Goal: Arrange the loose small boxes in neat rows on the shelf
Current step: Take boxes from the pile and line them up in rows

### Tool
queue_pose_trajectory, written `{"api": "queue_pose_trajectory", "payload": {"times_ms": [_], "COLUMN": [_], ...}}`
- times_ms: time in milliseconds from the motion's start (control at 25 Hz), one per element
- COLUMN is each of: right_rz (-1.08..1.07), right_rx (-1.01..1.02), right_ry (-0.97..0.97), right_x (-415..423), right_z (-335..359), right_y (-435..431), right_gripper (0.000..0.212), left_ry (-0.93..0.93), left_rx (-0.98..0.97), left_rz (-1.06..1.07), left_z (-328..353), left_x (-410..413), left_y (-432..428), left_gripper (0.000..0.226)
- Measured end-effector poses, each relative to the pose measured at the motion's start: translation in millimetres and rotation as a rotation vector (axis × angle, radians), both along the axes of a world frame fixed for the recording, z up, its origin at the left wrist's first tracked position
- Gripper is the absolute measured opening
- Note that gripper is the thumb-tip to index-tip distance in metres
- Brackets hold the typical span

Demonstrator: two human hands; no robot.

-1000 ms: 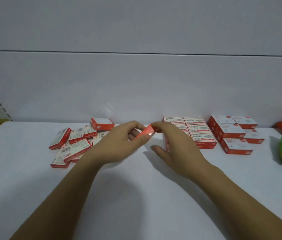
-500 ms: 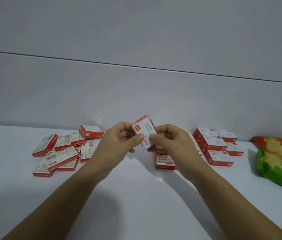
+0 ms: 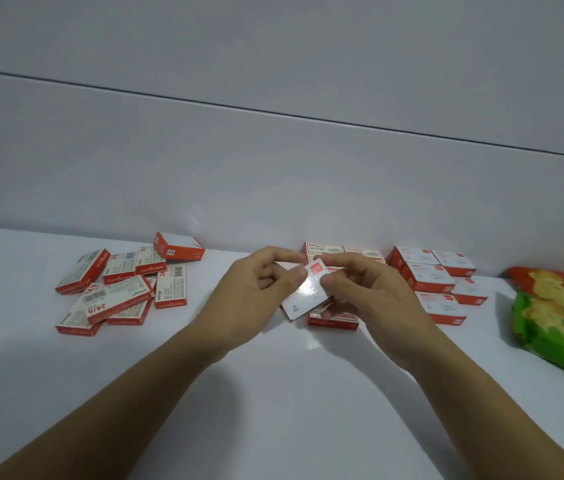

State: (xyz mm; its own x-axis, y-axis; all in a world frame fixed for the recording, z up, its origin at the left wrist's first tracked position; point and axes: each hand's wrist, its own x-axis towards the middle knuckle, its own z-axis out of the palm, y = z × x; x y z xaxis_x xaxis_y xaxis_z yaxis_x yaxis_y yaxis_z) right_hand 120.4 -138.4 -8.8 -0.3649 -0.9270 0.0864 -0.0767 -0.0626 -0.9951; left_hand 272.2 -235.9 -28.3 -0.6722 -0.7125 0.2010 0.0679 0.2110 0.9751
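A white shelf (image 3: 273, 393) under a pale back panel (image 3: 273, 168): a person's left hand (image 3: 252, 292) and right hand (image 3: 374, 299) together hold one small box (image 3: 308, 292), tilted and clear of the shelf at its centre, its white face catching glare so the print is unreadable. The fingers of both hands are curled, pinching the box by its edges. Behind them lie the rows (image 3: 342, 251), mostly hidden; two box tops by the panel and one red front edge below the hands can be made out. At left, a loose pile (image 3: 124, 289) of about nine red-and-white boxes, overlapping so the count is unsure, one marked "24/6". At right, a neat group (image 3: 436, 282) shows five tops. Two snack packs (image 3: 557, 317), one orange and one green, are cut off by the right edge
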Motion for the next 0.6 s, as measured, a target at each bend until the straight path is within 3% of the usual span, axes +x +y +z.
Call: {"api": "queue_pose_trajectory", "payload": {"times_ms": [80,240,320,360,480,600], "right_rz": [-0.054,-0.118,-0.108,-0.105,-0.123,-0.178], "right_rx": [-0.032,-0.056,-0.032,-0.015,0.017,-0.068], "right_ry": [-0.065,-0.158,-0.138,-0.011,0.61,0.877], "right_x": [-1.9,-4.4,-3.1,-3.8,-7.4,-5.8], "right_z": [-3.3,-6.4,-7.8,-9.0,-13.3,-14.3], "right_y": [4.2,6.2,6.0,6.2,8.8,9.8], "right_gripper": [0.022,0.021,0.024,0.028,0.051,0.065], "left_ry": [-0.047,-0.324,-0.312,-0.294,-0.247,-0.208], "left_rx": [-0.067,-0.733,-0.841,-0.824,-0.726,-0.705], "left_rz": [0.016,0.15,0.195,0.193,0.184,0.208], "left_z": [-1.9,-6.8,-5.9,-5.5,-5.4,-6.1], "left_x": [-0.1,3.8,4.8,5.3,6.6,6.4], "left_y": [0.8,1.3,-2.8,-4.8,-11.3,-14.7], "left_gripper": [0.035,0.056,0.056,0.056,0.055,0.055]}}
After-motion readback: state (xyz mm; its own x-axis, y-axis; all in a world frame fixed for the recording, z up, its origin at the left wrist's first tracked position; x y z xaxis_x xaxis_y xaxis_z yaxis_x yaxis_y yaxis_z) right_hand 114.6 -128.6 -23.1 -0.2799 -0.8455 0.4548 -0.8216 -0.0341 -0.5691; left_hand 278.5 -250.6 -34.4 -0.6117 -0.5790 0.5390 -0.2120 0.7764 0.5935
